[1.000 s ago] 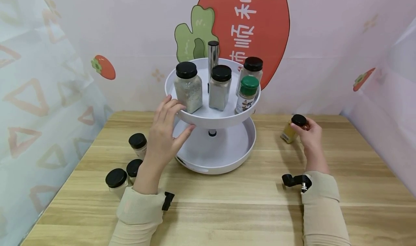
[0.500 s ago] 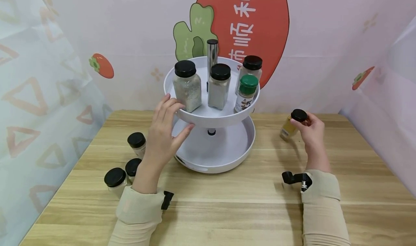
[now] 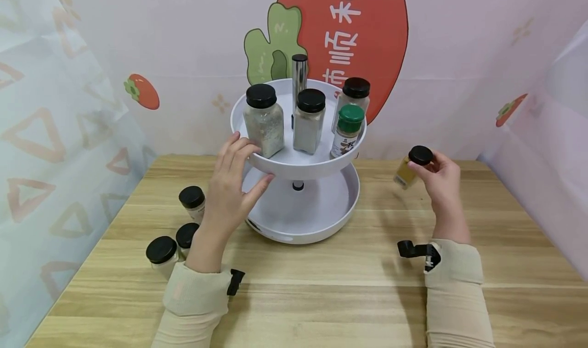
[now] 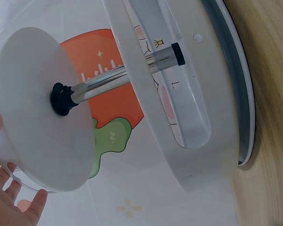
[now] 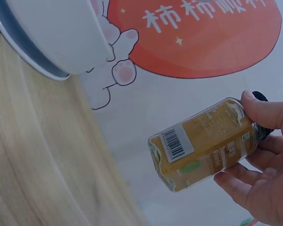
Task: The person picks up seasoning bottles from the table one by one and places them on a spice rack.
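Observation:
My right hand (image 3: 446, 187) pinches a glass spice jar (image 3: 404, 173) of yellow-brown powder near its black lid. The jar is tilted and held above the table; a barcode label (image 5: 177, 142) faces the right wrist view. My left hand (image 3: 228, 190) holds the upper tray's rim at its left front, fingers at the rim and thumb lower down. That tray (image 3: 300, 172) belongs to a white two-tier rack. On it stand a large black-lidded jar (image 3: 265, 128), a smaller one (image 3: 308, 128), a green-lidded bottle (image 3: 346, 136) and, behind that, another black-lidded jar (image 3: 357, 94).
The rack's lower tray (image 3: 303, 210) bears nothing visible. A metal post (image 3: 299, 72) rises through the upper tray. Left of my left forearm stand three black-lidded jars, among them a front one (image 3: 162, 251) and a back one (image 3: 193, 199). All is on a wooden table (image 3: 340, 297).
My right hand has raised the spice jar off the table, lifting it slightly. My left hand has stayed at the tray rim.

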Motion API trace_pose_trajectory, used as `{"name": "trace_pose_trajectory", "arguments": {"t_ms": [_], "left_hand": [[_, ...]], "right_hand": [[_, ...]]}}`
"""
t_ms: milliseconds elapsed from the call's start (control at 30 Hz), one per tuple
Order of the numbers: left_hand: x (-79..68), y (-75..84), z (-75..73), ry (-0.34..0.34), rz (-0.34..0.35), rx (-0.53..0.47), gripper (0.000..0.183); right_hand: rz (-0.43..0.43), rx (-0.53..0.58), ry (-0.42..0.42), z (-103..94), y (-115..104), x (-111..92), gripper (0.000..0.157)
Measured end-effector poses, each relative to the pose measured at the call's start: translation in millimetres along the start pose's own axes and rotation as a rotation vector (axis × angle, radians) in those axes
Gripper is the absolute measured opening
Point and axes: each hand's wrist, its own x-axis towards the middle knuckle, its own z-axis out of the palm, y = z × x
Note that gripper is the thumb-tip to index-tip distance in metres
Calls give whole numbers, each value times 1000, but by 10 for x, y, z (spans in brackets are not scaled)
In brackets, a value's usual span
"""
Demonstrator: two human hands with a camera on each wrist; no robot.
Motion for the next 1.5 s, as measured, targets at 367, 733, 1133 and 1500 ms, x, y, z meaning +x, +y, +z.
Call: {"name": "trace_pose_trajectory", "arguments": {"t_ms": [367, 733, 1133, 1500], "left_hand": [[-6, -1, -5, 5, -2, -4, 53], [4, 0, -3, -11, 1, 4, 53], [-2, 6, 0, -3, -2, -5, 53], [3, 6, -6, -2, -10, -1, 54]], "right_hand": [[-94, -10, -31, 114, -272, -134, 30], [-188, 82, -96, 236, -491, -288, 34], [-229, 25, -70, 305, -781, -503, 35], [-283, 9, -163, 341, -876, -628, 36]]}}
